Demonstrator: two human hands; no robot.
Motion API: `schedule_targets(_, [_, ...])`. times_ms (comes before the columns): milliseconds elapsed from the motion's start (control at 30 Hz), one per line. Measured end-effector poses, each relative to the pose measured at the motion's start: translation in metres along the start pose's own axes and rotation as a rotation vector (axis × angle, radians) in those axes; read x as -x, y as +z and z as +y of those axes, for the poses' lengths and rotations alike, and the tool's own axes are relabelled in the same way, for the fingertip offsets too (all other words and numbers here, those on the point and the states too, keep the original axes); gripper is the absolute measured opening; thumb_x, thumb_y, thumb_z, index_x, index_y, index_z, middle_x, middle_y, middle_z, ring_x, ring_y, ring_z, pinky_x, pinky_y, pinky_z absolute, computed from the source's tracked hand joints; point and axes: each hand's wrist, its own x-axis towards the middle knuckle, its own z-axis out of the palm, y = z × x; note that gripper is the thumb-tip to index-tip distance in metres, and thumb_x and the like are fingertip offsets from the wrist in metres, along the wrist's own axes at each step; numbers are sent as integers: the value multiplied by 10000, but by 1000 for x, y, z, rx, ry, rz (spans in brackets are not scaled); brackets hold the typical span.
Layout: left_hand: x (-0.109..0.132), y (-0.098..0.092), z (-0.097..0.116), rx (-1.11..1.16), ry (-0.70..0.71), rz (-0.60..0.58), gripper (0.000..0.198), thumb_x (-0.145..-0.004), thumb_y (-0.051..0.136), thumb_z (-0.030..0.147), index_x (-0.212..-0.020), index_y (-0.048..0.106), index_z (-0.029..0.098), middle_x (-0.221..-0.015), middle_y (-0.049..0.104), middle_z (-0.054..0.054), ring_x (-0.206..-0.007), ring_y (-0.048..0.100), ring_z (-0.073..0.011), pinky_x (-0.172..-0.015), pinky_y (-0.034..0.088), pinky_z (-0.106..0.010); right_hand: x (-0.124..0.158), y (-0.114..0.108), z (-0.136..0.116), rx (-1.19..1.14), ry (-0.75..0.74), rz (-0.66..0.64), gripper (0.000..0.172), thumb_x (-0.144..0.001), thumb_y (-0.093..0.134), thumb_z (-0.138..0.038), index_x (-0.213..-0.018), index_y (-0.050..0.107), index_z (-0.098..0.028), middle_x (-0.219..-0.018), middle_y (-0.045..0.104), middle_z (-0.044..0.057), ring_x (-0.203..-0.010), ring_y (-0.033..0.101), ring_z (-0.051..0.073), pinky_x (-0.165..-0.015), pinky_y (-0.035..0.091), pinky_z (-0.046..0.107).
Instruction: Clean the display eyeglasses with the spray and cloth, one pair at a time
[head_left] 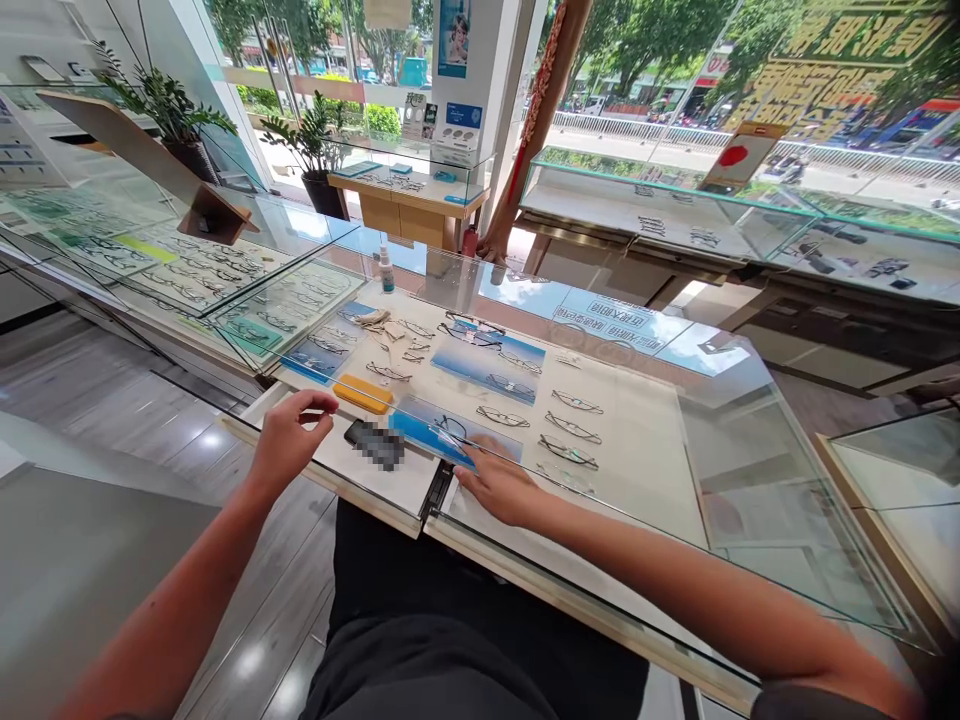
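My right hand point(499, 485) reaches in low at the open back of the glass display case. Its fingers are closed at the near side of a pair of dark-rimmed eyeglasses point(452, 428), on a temple as far as the glass lets me see. The eyeglasses are over a blue card point(420, 428). My left hand point(294, 432) hovers over the pulled-out drawer point(386, 485), fingers loosely curled, thumb and forefinger slightly apart with nothing visible between them. Close to it are a yellow glasses case point(364, 394) and a dark, pixelated object point(375, 444).
Several eyeglasses point(574, 428) lie in rows inside the case, some on another blue card point(487, 360). A spray bottle point(386, 270) stands on the glass top. A wooden-framed mirror point(150, 150) leans at the left. The glass edge point(622, 515) runs above my right forearm.
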Motion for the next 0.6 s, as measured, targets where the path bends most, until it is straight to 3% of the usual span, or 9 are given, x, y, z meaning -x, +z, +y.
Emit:
schedule_targets(133, [1,0,-1,-15,-3,4,201,-870,670,325,-984,790,210,-1001,795,-30,-918,766,-179,-882,701,-311,-52,26,18,186,-81,321,523,-1144,481,-464,-1526,668,-161,-1622,635,206,-1555,529,366,-1326,423,538])
schedule_targets(200, [2,0,0,-21,-3,6,195,-877,671,321,-987,790,212,-1003,794,-27,-921,765,-178,-892,703,-311,-78,35,23,211,-71,374,521,-1135,512,-425,-1532,658,-122,-1629,629,226,-1586,495,384,-1351,381,546])
schedule_targets(367, [5,1,3,-32,-11,20,178,-894,684,312,-1007,792,227,-1049,802,-26,-948,773,-184,-895,705,-307,-131,44,33,240,-48,423,505,-1148,484,-408,-1494,680,-97,-1595,652,235,-1589,485,379,-1356,345,529])
schedule_targets(600, [7,0,8,-32,-45,38,175,-847,693,301,-974,794,235,-1008,808,-23,-895,783,-191,-882,713,-322,-179,34,51,292,-28,367,471,-1166,445,-413,-1198,827,-139,-1342,795,198,-1403,622,358,-1317,367,531])
